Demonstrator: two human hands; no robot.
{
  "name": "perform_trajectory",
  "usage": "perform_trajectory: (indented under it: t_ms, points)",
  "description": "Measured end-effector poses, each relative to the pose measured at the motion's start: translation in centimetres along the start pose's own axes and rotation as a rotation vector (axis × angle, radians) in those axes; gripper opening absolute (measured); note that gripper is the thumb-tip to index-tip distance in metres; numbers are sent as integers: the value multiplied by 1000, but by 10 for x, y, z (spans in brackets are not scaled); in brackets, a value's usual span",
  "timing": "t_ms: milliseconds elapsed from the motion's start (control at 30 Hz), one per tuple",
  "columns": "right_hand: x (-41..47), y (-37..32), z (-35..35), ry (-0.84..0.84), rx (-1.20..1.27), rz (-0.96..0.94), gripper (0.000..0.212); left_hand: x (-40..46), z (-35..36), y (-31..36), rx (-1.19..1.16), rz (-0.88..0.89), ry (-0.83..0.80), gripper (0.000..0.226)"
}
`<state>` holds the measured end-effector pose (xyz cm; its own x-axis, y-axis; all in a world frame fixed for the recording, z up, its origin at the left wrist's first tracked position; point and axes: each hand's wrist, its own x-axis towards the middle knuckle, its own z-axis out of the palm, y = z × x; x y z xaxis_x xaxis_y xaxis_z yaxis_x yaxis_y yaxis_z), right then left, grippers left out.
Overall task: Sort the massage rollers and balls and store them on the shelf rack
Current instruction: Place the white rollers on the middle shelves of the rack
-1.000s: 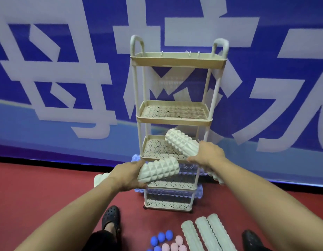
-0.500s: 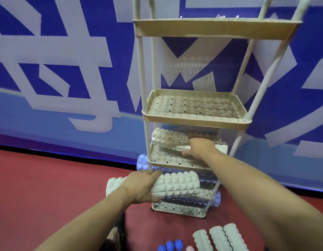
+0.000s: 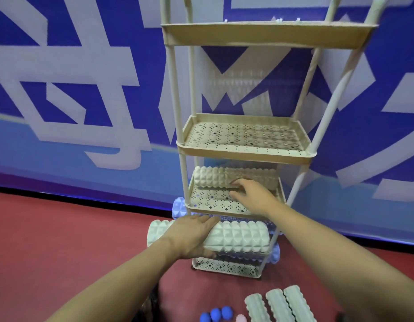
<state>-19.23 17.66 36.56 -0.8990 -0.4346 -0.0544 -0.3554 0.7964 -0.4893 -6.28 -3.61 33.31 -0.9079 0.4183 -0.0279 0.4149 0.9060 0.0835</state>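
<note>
A beige shelf rack [image 3: 245,156] with several perforated tiers stands against the blue wall. One white studded roller [image 3: 213,177] lies at the back of the third tier. My right hand [image 3: 250,196] is over that tier with its fingers spread, the fingertips at the roller's front. My left hand [image 3: 192,238] grips a second white studded roller [image 3: 240,237], held level in front of the lower tiers. Blue rollers [image 3: 179,209] lie on the tier below, their ends sticking out.
On the red floor at the bottom lie three pale ridged rollers [image 3: 279,306] side by side, blue balls [image 3: 216,314] and a pink ball [image 3: 240,319]. The second tier [image 3: 245,135] and top tier [image 3: 266,34] hold nothing I can see.
My right hand has laid its white roller flat at the back of the third tier and loosened its grip. My view has moved closer to the rack. The left hand still holds its roller.
</note>
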Motion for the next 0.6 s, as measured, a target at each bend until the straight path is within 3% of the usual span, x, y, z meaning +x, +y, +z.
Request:
perform_trajectory:
  t_ms: [100,200,300,600]
  points:
    - [-34,-8,-11,-275,232,-55,37,-1,-17,15,-1,28,-2,92]
    - [-61,-15,-22,-480,82,-46,62,-2,-33,29,39,58,-14,89]
    - [-79,-24,-28,-482,-15,-67,80,-3,-46,42,133,85,-2,85]
    - [-120,-43,-53,-409,-68,-70,72,-27,-72,46,160,92,87,88]
